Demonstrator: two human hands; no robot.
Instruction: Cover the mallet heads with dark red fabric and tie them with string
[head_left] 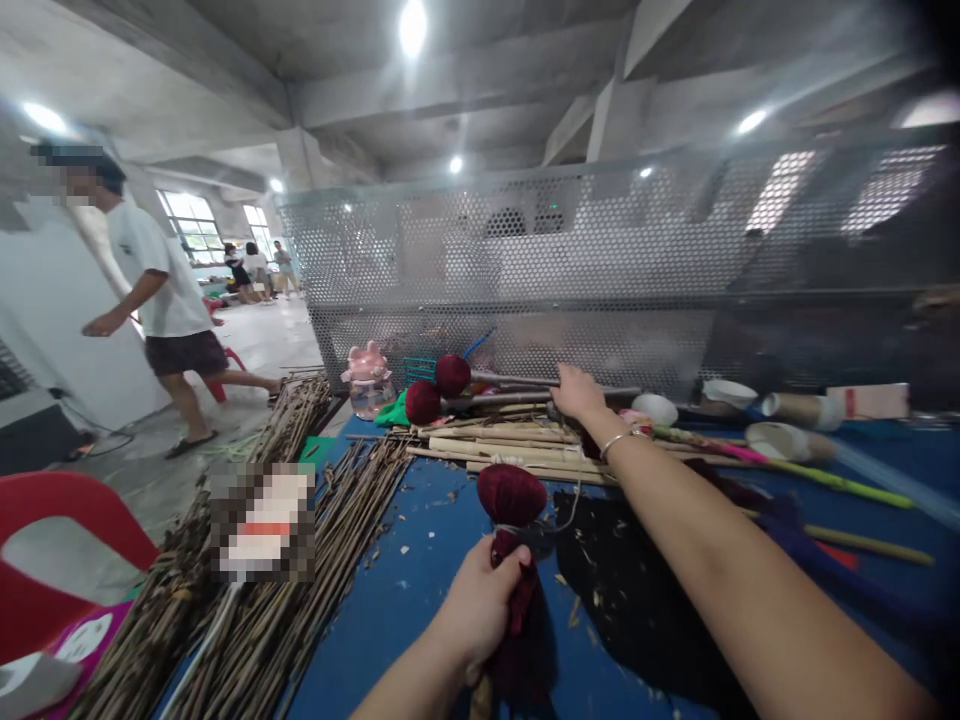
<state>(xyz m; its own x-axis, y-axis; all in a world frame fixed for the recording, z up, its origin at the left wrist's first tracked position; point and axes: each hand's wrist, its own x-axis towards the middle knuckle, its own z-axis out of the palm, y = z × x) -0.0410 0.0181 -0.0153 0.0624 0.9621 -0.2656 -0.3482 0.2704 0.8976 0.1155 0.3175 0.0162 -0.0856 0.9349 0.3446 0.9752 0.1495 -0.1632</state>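
Your left hand (480, 598) is gripping the gathered cloth neck (520, 598) just below a rounded, dark-red fabric ball (511, 494), while your right hand (579, 394), grip unclear, is touching slim grey sticks (517, 398) beyond.

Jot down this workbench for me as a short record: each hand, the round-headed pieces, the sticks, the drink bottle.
left hand: grips the dark red cloth below a round head
right hand: on grey sticks at the back
other round heads: two, dark red, side by side
brown twigs: bundled, left side
bottle: pink animal-shaped top, back left
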